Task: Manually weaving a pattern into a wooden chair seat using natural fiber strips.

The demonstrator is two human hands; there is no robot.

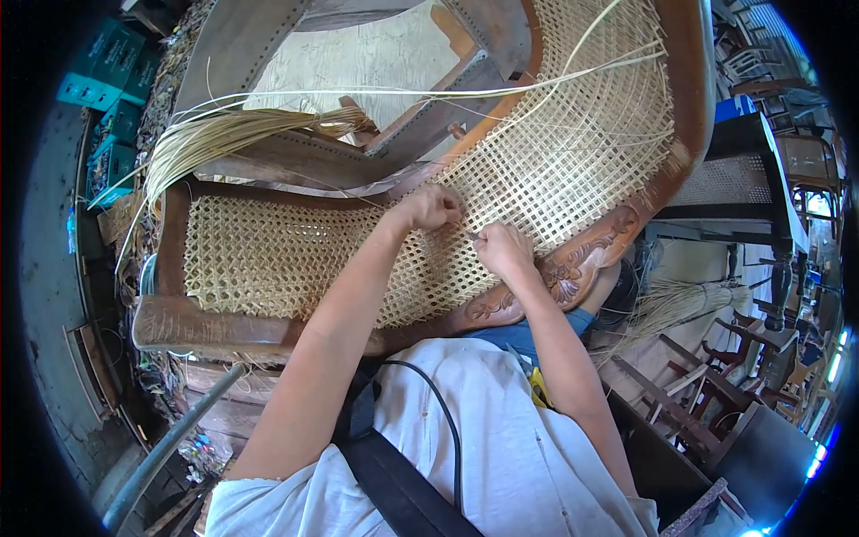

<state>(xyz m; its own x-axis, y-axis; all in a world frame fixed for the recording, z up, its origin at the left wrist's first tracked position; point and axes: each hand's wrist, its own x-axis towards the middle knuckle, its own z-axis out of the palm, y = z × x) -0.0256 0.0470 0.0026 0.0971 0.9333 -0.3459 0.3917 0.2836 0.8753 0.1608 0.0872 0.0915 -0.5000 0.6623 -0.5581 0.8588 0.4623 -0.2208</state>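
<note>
A curved wooden chair frame [573, 285] with carved flowers lies across my lap, filled with woven cane webbing [255, 251]. Over the middle of the webbing, my left hand [429, 208] is closed, fingertips pinched at the weave; what they hold is too small to make out. Just right of it, my right hand [506, 250] is closed around a small dark pointed tool [473, 236], its tip showing toward the left hand. Long loose cane strands [617, 61] trail over the webbing's upper right part.
A bundle of cane strands [224, 139] rests on the frame at upper left. A second wooden frame part [242, 45] stands beyond. Green crates [112, 63] are stacked far left. A metal pipe [170, 447] slants at lower left. More cane [684, 304] and wooden chairs lie at right.
</note>
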